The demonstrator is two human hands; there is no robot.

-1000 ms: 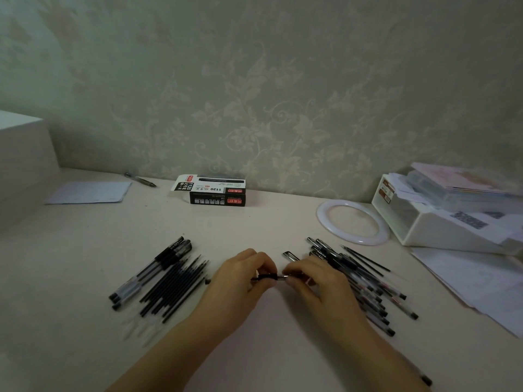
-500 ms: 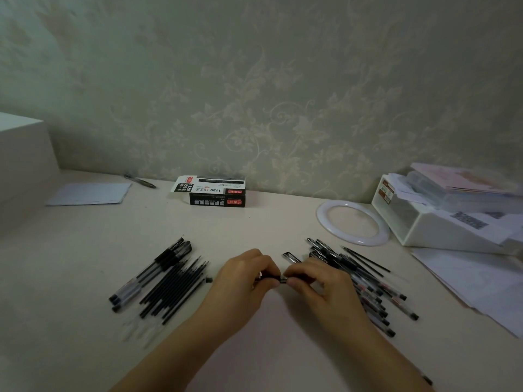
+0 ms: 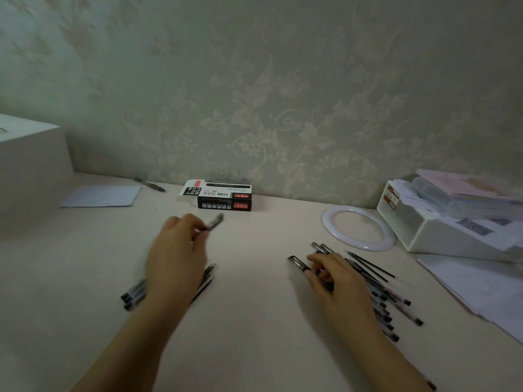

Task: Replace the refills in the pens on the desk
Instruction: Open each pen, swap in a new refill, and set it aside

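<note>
My left hand (image 3: 177,250) grips a dark pen (image 3: 212,223) whose blurred tip points up and right, above the left pile. That left pile of black pens and refills (image 3: 133,295) lies mostly hidden under my left forearm. My right hand (image 3: 334,275) rests with curled fingers on the right pile of pens (image 3: 393,304), its fingertips on a pen with a dark clip (image 3: 298,263) at the pile's near-left edge. Whether those fingers hold that pen is unclear.
A black-and-white refill box (image 3: 219,195) stands at the back by the wall. A white ring (image 3: 358,227) and a white bin of papers (image 3: 441,230) sit at the right, loose sheets (image 3: 475,287) beyond. A paper sheet (image 3: 103,196), a lone pen (image 3: 150,184) and a white box (image 3: 31,168) lie at the left.
Both hands held one pen together at the desk's middle. Now they have parted: my left hand carried the pen up and left, my right hand moved right onto the right pile.
</note>
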